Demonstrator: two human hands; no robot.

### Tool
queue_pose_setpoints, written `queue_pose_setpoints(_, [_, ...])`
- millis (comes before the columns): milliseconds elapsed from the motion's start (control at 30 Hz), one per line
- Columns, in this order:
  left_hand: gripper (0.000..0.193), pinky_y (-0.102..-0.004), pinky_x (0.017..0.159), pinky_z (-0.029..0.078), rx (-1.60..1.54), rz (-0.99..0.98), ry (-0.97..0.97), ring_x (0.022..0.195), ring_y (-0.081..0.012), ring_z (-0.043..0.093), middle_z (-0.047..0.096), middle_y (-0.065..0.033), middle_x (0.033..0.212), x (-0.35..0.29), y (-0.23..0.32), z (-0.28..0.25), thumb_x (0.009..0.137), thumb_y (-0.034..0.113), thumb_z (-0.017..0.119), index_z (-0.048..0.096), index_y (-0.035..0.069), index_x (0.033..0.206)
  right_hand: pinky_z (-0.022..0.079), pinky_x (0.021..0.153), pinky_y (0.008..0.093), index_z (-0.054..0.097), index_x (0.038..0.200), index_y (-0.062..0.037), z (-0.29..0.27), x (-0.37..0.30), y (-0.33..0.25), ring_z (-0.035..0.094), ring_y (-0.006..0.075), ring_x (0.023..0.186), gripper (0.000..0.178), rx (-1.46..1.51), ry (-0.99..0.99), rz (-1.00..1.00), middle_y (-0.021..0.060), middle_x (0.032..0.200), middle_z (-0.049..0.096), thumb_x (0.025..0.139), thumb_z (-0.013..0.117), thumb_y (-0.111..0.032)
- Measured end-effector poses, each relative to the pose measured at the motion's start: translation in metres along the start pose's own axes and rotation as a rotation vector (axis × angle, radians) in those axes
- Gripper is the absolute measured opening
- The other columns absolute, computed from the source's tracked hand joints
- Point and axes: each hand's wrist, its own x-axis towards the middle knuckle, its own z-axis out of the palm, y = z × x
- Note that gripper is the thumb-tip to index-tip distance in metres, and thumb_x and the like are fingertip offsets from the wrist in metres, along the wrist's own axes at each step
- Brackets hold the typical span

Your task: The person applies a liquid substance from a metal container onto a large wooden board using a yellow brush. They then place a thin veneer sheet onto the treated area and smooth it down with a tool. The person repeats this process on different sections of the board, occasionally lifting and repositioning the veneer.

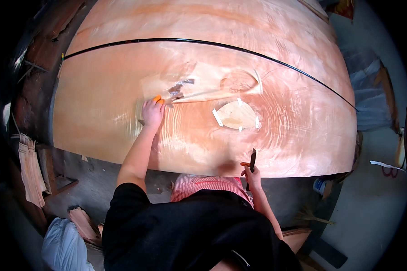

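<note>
A large sheet of pinkish-tan wood veneer [99, 90] covers the broad work surface, rippled around its middle. My left hand [153, 113], with orange covers on its fingertips, is closed low over the sheet. Thin greyish ends show on both sides of it; what it grips is hidden. Beside those fingers lies a loose piece of veneer [208, 95], its right end curled, with small dark scraps [181, 86] on it. My right hand [253, 177], one finger covered in orange, holds a slim black tool [253, 159] upright at the near edge. A pale veneer patch [236, 116] is held by white tape strips.
A long thin black rod [181, 40] arches across the sheet's far part. Veneer strips [30, 169] hang at the left, above a whitish plastic bag [67, 246]. A straw brush [313, 216] and a white tub [320, 186] are at the lower right.
</note>
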Motion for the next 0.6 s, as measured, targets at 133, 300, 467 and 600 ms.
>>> queue_pose_setpoints(133, [0.017,-0.0385,0.086,0.035,-0.063,0.115,0.106,0.096,-0.0196,0.049,0.054,-0.0046,0.098,-0.02,0.008,-0.029,0.064,0.009,0.06,0.059,0.009,0.082,0.037,0.046,0.0184,0.055,0.092,-0.0003,0.017,-0.023,0.007,0.047,0.0063,0.048,0.017,0.022,-0.08,0.018,0.0036,0.057,0.055,0.083,0.045,-0.011])
queue_pose_setpoints(300, [0.016,-0.0428,0.088,0.033,-0.04,0.169,0.224,0.099,-0.0197,0.047,0.055,-0.0037,0.097,-0.08,0.023,-0.099,0.062,0.003,0.057,0.059,0.01,0.076,0.039,0.05,0.0204,0.052,0.092,0.0015,0.043,-0.048,-0.001,0.049,0.0071,0.052,0.019,-0.07,-0.128,-0.163,0.0038,0.058,0.056,0.082,0.048,-0.013])
queue_pose_setpoints(467, [0.025,-0.048,0.092,0.026,0.032,0.14,0.273,0.103,-0.0212,0.046,0.055,-0.0031,0.098,-0.179,0.048,-0.182,0.06,0.001,0.057,0.062,0.013,0.082,0.039,0.052,0.0197,0.051,0.097,0.0009,0.079,-0.079,-0.013,0.049,0.0052,0.056,0.024,-0.188,-0.24,-0.533,0.0025,0.068,0.058,0.077,0.056,-0.011])
queue_pose_setpoints(600, [0.028,-0.0496,0.095,0.021,0.041,0.073,0.318,0.103,-0.0243,0.045,0.055,-0.0041,0.101,-0.264,0.084,-0.233,0.06,0.001,0.059,0.062,0.013,0.085,0.041,0.067,0.021,0.044,0.111,-0.0002,0.122,-0.123,-0.009,0.052,0.0091,0.076,0.043,-0.132,-0.54,-0.681,0.0074,0.093,0.056,0.073,0.062,-0.01])
